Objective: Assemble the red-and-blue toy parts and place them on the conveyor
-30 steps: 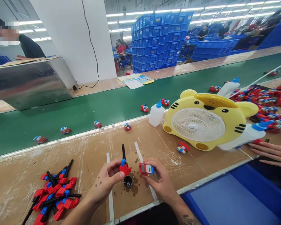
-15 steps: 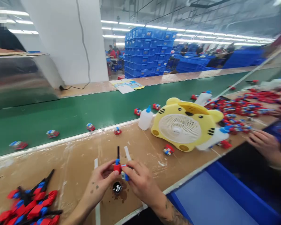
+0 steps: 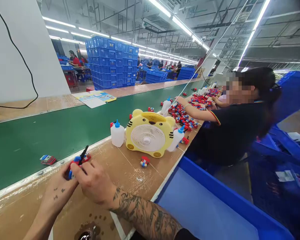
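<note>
Both of my hands are together at the left, over the bench near the belt's edge. My left hand [image 3: 61,190] is closed around a small red and blue plastic toy part [image 3: 76,159] with a black rod sticking up. My right hand [image 3: 96,181] pinches the same part from the right, its fingers hiding much of it. Just behind the fingers, another red toy piece [image 3: 87,157] lies on the bench edge. A small dark pot of liquid [image 3: 86,235] stands below my hands, with wet spots around it.
A yellow animal-faced fan [image 3: 130,141] stands between white squeeze bottles [image 3: 117,135]. A red toy piece [image 3: 144,162] lies before it. One toy [image 3: 48,160] sits on the green belt [image 3: 20,151]. A co-worker [image 3: 235,123] reaches over a red pile [image 3: 182,118]. A blue bin [image 3: 202,203] is at right.
My view has swung right, bringing the co-worker into sight and leaving the left-hand pile out of frame. My hands have moved forward from above the pot toward the belt, still holding the part.
</note>
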A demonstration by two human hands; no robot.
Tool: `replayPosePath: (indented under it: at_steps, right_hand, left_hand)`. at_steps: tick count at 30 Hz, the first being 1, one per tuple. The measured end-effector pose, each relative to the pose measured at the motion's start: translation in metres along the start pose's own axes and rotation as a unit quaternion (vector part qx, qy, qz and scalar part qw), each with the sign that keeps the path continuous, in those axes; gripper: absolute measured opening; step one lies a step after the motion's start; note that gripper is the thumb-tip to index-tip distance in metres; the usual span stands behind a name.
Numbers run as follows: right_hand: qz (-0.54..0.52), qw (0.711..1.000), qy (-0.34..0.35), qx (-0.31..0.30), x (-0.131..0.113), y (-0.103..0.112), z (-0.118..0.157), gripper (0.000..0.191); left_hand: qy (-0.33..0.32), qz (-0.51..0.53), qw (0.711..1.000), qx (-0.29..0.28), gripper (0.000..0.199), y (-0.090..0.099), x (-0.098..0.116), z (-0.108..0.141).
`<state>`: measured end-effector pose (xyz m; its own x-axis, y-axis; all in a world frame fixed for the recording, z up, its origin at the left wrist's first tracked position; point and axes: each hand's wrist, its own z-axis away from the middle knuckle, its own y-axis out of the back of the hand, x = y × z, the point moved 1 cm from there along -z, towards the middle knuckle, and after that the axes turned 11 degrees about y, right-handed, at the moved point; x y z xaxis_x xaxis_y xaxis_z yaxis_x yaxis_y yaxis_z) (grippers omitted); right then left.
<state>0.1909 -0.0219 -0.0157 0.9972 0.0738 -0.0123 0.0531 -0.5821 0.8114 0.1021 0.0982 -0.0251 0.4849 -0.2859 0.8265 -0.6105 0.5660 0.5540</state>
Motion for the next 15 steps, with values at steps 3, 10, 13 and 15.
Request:
replayPosePath:
  at_steps: [3, 10, 13, 15]
  right_hand:
    - [-0.028, 0.999, -0.039, 0.003, 0.026, -0.016, -0.014, 0.046]
    - [-0.158, 0.968, -0.149, 0.124, 0.066, -0.009, 0.012, 0.057]
    - [-0.176, 0.968, -0.151, 0.093, 0.074, -0.014, 0.043, 0.044]
    - [-0.181, 0.97, -0.151, 0.058, 0.076, -0.019, 0.057, 0.033]
  left_hand:
    - [-0.018, -0.018, 1.0, 0.006, 0.053, -0.005, 0.011, -0.038]
    - [-0.007, -0.082, 0.996, 0.045, 0.043, -0.015, 0.046, -0.162]
    - [0.03, -0.142, 0.989, 0.033, 0.036, -0.03, 0.051, -0.21]
    - [0.05, -0.176, 0.983, 0.014, 0.032, -0.046, 0.049, -0.226]
